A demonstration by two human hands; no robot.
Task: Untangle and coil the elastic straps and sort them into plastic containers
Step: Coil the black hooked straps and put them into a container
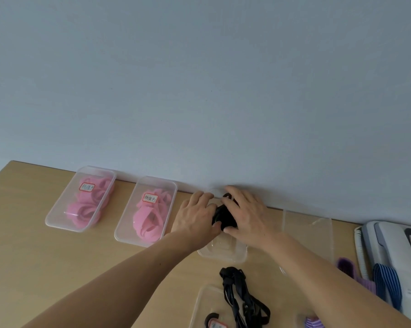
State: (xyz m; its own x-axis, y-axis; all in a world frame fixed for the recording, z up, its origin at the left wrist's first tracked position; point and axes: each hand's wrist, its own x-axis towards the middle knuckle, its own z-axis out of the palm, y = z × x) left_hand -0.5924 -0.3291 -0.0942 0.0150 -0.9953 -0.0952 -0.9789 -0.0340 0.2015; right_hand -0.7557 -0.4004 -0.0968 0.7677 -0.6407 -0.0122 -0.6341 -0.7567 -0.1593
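Note:
Between both hands sits a coiled black elastic strap point(224, 215), held over a clear plastic container point(223, 253) near the wall. My left hand point(196, 217) grips the coil's left side and my right hand point(246, 215) curls over its top and right side. A tangle of black straps point(241, 297) lies on the table nearer to me, partly over a clear lid or container point(202, 304). Two clear containers with labelled lids, one at the far left point(57, 216) and one beside it point(126, 233), hold pink straps.
The wooden table point(57, 268) meets a pale blue wall. Another clear container point(306, 233) stands right of my hands. Purple point(346, 266) and blue-striped straps point(386, 282) lie beside a white desk phone point(398, 252) at the right edge.

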